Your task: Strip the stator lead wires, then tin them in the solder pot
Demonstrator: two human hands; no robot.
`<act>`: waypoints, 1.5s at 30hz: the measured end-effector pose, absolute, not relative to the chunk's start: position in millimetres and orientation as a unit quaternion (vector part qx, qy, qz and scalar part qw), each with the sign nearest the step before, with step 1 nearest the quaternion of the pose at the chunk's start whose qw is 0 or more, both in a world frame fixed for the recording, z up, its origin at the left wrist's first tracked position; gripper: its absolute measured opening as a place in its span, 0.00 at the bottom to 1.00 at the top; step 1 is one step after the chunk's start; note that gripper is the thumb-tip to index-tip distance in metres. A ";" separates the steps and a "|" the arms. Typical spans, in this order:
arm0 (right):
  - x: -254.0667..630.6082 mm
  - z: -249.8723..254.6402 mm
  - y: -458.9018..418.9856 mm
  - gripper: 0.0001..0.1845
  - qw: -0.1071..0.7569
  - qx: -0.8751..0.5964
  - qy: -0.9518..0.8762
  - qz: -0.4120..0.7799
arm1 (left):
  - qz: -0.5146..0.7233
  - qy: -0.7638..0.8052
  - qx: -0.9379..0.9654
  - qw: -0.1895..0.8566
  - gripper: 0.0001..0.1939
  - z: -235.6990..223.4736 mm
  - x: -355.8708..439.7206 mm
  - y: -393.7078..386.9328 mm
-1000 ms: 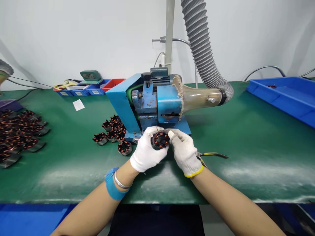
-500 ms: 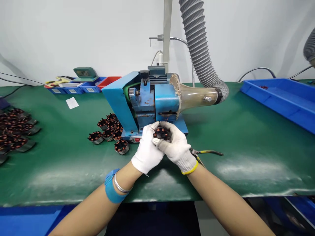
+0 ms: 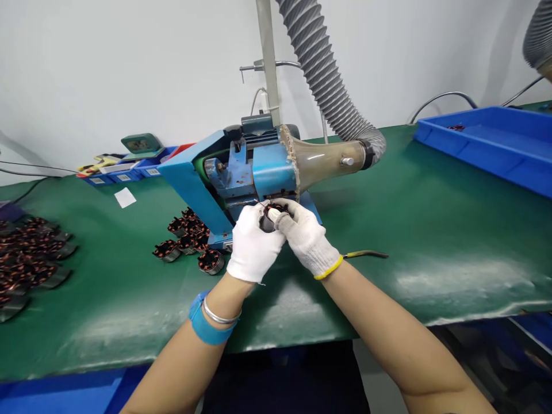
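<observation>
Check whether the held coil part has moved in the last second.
Yes: the coil part has moved forward, closer to the blue machine.

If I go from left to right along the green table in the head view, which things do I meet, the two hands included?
Large pile of copper-wound parts, white paper slip, smaller group of copper-wound parts, left hand, right hand, yellow-and-dark tool handle, large blue tray.

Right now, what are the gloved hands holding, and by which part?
A copper-wound motor stator. The left hand grips its left outer side; the right hand grips its right side and near rim. Some contact is hidden.
</observation>
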State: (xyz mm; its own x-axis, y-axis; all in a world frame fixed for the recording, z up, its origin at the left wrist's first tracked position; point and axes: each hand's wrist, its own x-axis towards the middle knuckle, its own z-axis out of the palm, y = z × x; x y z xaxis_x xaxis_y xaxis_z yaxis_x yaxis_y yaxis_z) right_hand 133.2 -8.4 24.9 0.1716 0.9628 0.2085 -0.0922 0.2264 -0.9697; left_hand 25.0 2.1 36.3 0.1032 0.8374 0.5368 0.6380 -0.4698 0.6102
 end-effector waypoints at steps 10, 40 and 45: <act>135.5 11.6 -30.7 0.29 0.648 -0.438 -0.488 0.387 | 0.477 0.367 0.781 0.168 0.22 15.8 14.5 -6.0; 144.0 19.3 -39.0 0.11 0.687 -0.438 -0.438 0.380 | 0.383 0.341 0.476 0.714 0.34 27.8 -17.4 -24.5; 148.9 25.3 -32.7 0.19 0.706 -0.430 -0.368 0.425 | 0.494 0.435 0.607 0.445 0.29 11.0 -14.3 -23.5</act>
